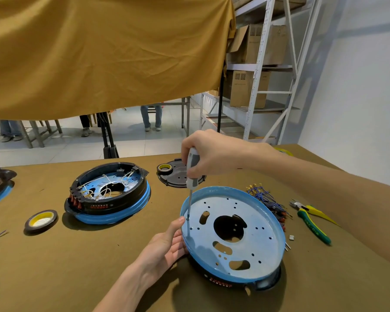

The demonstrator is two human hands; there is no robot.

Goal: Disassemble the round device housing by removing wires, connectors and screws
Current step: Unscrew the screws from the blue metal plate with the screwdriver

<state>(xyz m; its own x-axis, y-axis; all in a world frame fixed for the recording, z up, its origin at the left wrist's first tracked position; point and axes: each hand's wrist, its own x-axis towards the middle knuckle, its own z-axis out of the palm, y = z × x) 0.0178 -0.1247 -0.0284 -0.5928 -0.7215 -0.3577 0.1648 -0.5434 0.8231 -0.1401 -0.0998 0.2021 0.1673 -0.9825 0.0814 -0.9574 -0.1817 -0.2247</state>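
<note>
Round device housing (pixel 234 235) is seen from the head camera at the near right of the brown-covered table (pixel 77 266), its pale blue perforated plate facing up inside a blue rim, with a black base below. A screwdriver (pixel 192 170) with a white and grey handle is gripped upright by the right hand (pixel 208 152), fingers curled round the handle, and its thin shaft is set down onto the plate near the left rim. The left rim of the housing is steadied by the left hand (pixel 167 244), its palm against the edge and its thumb laid up by the shaft tip; the fingers are hidden under the rim. A second housing (pixel 108 194), still wired inside, is placed further left. Two rolls of tape (pixel 41 221) are seen, one near left and one far on a black cover (pixel 178 174). A bundle of loose wires (pixel 263 199) and green-and-yellow pliers (pixel 311 219) are laid right of the housing.
</note>
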